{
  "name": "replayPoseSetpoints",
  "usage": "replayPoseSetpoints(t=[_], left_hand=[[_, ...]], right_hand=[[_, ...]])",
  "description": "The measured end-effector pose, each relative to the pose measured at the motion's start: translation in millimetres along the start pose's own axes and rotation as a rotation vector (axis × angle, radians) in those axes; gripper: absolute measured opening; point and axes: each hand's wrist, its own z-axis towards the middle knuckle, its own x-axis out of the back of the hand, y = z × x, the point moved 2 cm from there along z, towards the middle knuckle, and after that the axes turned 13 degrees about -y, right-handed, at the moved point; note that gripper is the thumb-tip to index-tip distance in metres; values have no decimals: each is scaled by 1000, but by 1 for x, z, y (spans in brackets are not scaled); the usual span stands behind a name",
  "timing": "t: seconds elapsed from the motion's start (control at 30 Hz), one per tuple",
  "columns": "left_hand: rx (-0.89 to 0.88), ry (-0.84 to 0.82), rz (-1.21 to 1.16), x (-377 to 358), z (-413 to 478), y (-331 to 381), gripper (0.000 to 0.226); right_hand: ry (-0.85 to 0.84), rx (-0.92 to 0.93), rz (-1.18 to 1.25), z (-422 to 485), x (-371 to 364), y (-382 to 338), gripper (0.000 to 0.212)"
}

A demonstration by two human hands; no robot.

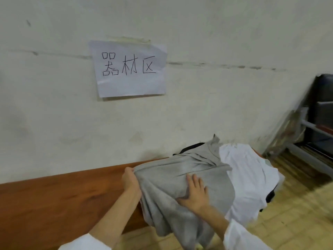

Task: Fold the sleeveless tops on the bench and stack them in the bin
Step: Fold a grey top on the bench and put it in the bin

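A grey sleeveless top lies spread over the right end of the brown wooden bench, its lower part hanging off the front edge. My left hand grips the top's left edge in a bunch. My right hand lies flat on the grey cloth with its fingers straight. Under and to the right of it sits a white top, and a black garment peeks out behind the pile. No bin is in view.
The bench stands against a pale wall with a paper sign taped on it. A dark metal-framed rack stands at the right. Light tiled floor lies beyond the bench's right end.
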Motion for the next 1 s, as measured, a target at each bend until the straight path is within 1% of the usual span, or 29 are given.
replayPoseSetpoints(t=[0.07, 0.13, 0.23, 0.27, 0.33, 0.37, 0.43, 0.5, 0.53, 0.57, 0.6, 0.63, 0.67, 0.7, 0.73, 0.77, 0.8, 0.83, 0.87, 0.93, 1.0], left_hand=[[-94, 128, 100, 39, 1, 19, 18], [-164, 231, 130, 78, 7, 32, 21], [-256, 404, 209, 136, 14, 51, 24], [-276, 428, 251, 151, 14, 57, 24], [-252, 395, 324, 179, 17, 64, 26], [-206, 348, 362, 188, 19, 65, 29], [-70, 231, 485, 196, 15, 69, 45], [45, 126, 758, 196, 11, 69, 59], [77, 99, 970, 192, 7, 68, 60], [35, 125, 1200, 187, 2, 67, 56], [-80, 175, 1413, 182, -2, 64, 53], [-240, 206, 1584, 175, -6, 60, 51], [-389, 165, 1697, 170, -6, 52, 49], [-527, 82, 1817, 165, -2, 40, 44], [-615, -23, 1940, 162, 2, 27, 40], [-611, -148, 2014, 161, 4, 16, 38], [-526, -258, 2028, 161, 7, 10, 42], [-457, -316, 2014, 162, 13, 5, 48], [-416, -325, 2011, 163, 19, 6, 53], [-391, -259, 2012, 166, 36, 12, 64], [-387, -165, 1995, 169, 48, 24, 82]], right_hand=[[-56, 37, -95, 4, -18, -35, 100], [-79, 98, -170, 5, -37, -70, 96], [-194, 204, -167, 7, -65, -119, 97], [-233, 238, -154, 6, -73, -132, 97], [-248, 313, -117, 3, -86, -159, 88], [-208, 339, -84, 2, -88, -168, 79], [-93, 336, -32, 2, -88, -178, 58], [33, 269, -29, 7, -85, -178, 50], [95, 220, -33, 10, -83, -172, 51], [138, 168, -39, 12, -83, -165, 54], [152, 119, -38, 15, -83, -158, 59], [141, 83, -27, 19, -84, -152, 66], [122, 63, -15, 23, -86, -147, 73], [110, 59, -13, 25, -88, -143, 82], [110, 68, -28, 28, -91, -140, 94], [116, 88, -62, 29, -92, -139, 106], [119, 110, -102, 32, -93, -137, 115], [122, 136, -135, 36, -93, -135, 119], [128, 167, -156, 41, -91, -133, 117], [137, 240, -184, 58, -82, -132, 105], [126, 298, -229, 81, -72, -138, 97]])
